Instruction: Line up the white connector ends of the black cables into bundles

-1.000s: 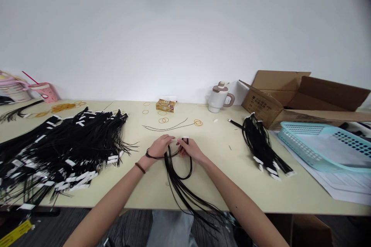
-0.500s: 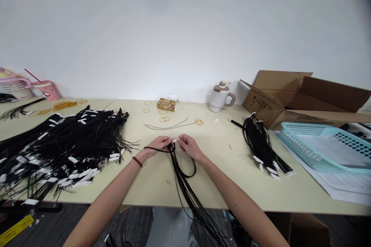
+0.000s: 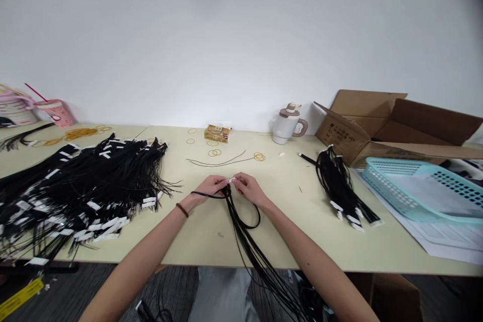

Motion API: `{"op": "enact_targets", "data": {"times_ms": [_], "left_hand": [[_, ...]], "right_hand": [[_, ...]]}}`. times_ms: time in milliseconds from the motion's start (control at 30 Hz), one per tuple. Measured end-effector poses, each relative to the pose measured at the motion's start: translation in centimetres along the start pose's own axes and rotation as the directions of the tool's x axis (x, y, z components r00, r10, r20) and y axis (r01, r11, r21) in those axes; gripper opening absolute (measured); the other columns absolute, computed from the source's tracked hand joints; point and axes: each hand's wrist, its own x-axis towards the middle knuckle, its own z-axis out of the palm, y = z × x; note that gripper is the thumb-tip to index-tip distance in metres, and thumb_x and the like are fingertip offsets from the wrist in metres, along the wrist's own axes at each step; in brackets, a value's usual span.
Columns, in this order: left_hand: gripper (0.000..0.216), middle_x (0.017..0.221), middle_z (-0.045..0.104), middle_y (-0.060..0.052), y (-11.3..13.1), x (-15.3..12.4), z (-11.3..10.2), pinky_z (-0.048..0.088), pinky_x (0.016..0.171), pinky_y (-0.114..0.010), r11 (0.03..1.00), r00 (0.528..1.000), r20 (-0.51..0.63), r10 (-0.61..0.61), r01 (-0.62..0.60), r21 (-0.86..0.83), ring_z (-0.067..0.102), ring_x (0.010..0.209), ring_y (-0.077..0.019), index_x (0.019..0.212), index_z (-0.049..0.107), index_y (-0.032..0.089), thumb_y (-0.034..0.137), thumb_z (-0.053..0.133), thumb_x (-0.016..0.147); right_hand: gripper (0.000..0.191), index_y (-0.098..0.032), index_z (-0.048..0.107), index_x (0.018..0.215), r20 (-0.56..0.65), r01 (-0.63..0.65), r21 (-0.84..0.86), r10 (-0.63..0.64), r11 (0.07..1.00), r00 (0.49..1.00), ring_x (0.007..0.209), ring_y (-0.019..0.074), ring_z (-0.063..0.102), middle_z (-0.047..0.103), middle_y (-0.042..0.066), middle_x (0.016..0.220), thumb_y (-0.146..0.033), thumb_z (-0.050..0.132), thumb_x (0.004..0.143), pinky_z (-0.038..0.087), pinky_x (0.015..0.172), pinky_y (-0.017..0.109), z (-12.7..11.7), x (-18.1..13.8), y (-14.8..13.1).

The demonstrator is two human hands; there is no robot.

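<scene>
Both hands meet over the middle of the table at one end of a bundle of black cables (image 3: pixel 245 241). My left hand (image 3: pixel 212 187) is closed on the cables just below a small white connector (image 3: pixel 231 181). From the other side, my right hand (image 3: pixel 247 188) pinches that white connector between thumb and fingertips. One cable loops out under the right hand, and another runs across the left palm. The rest of the bundle hangs down over the table's front edge. My fingers partly cover the connector.
A large pile of black cables with white tags (image 3: pixel 94 176) covers the left side. Rubber bands (image 3: pixel 259 157) and a small box (image 3: pixel 218 134) lie ahead. Rightward are a tied cable bundle (image 3: pixel 335 181), a mug (image 3: pixel 286 126), a cardboard box (image 3: pixel 347 136) and a turquoise basket (image 3: pixel 381 188).
Both hands have shifted very slightly to the right with the cables, and the fingers have closed in further over the white connector. The view has moved a little.
</scene>
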Motion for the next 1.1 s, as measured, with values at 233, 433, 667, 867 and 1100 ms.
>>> {"op": "enact_targets", "data": {"times_ms": [233, 433, 667, 867, 1100], "left_hand": [[0.031, 0.064, 0.060, -0.001, 0.0, 0.5, -2.5, 0.042, 0.065, -0.025, 0.989, 0.986, -0.137, 0.093, -0.107, -0.101, 0.054, 0.063, -0.0128, 0.065, 0.060, 0.013, 0.044, 0.060, 0.069], [0.031, 0.091, 0.065, -0.013, -0.2, 0.0, -1.7, 0.047, 0.077, -0.037, 0.969, 0.997, 0.040, 0.062, -0.050, -0.243, 0.060, 0.085, -0.0219, 0.082, 0.063, 0.012, 0.041, 0.058, 0.073], [0.018, 0.115, 0.059, -0.013, -0.7, -0.4, 1.3, 0.042, 0.091, -0.047, 0.861, 0.956, 0.288, 0.055, 0.101, -0.499, 0.054, 0.107, -0.0272, 0.089, 0.062, 0.016, 0.027, 0.060, 0.075], [0.009, 0.101, 0.065, -0.012, -0.9, -0.7, 1.8, 0.039, 0.092, -0.049, 0.851, 0.954, 0.301, -0.008, 0.164, -0.499, 0.056, 0.105, -0.0288, 0.082, 0.059, 0.014, 0.021, 0.058, 0.076], [0.003, 0.089, 0.067, -0.007, -1.2, 0.0, 1.9, 0.042, 0.091, -0.049, 0.824, 0.993, 0.120, 0.000, 0.068, -0.563, 0.058, 0.100, -0.0270, 0.073, 0.060, 0.019, 0.018, 0.057, 0.074]], "right_hand": [[0.022, -0.020, 0.061, 0.061, -0.221, -0.038, -0.226, -0.013, 0.973, 0.975, 0.060, 0.0126, 0.047, 0.055, -0.001, 0.063, -0.039, 0.070, 0.060, 0.036, 0.061, 0.024, -3.5, 0.1, 0.6], [0.034, -0.018, 0.056, 0.053, -0.458, -0.113, -0.190, 0.014, 0.975, 0.889, 0.049, 0.0128, 0.048, 0.051, -0.002, 0.049, -0.049, 0.061, 0.067, 0.038, 0.056, 0.026, -5.4, 0.6, 1.4], [0.038, -0.015, 0.060, 0.074, -0.570, -0.017, -0.019, 0.003, 1.000, 0.822, 0.059, 0.0154, 0.060, 0.061, 0.004, 0.074, -0.053, 0.054, 0.072, 0.048, 0.058, 0.028, -5.3, 1.0, 1.3], [0.029, -0.016, 0.062, 0.082, -0.540, 0.126, -0.054, -0.135, 0.991, 0.831, 0.074, 0.0155, 0.059, 0.057, 0.006, 0.086, -0.044, 0.054, 0.076, 0.051, 0.071, 0.031, -4.4, 1.1, 0.7], [0.031, -0.020, 0.058, 0.103, -0.420, 0.199, -0.131, -0.236, 0.971, 0.876, 0.091, 0.0156, 0.054, 0.052, 0.007, 0.099, -0.038, 0.054, 0.078, 0.051, 0.080, 0.031, -3.2, 1.0, 0.6]]}}
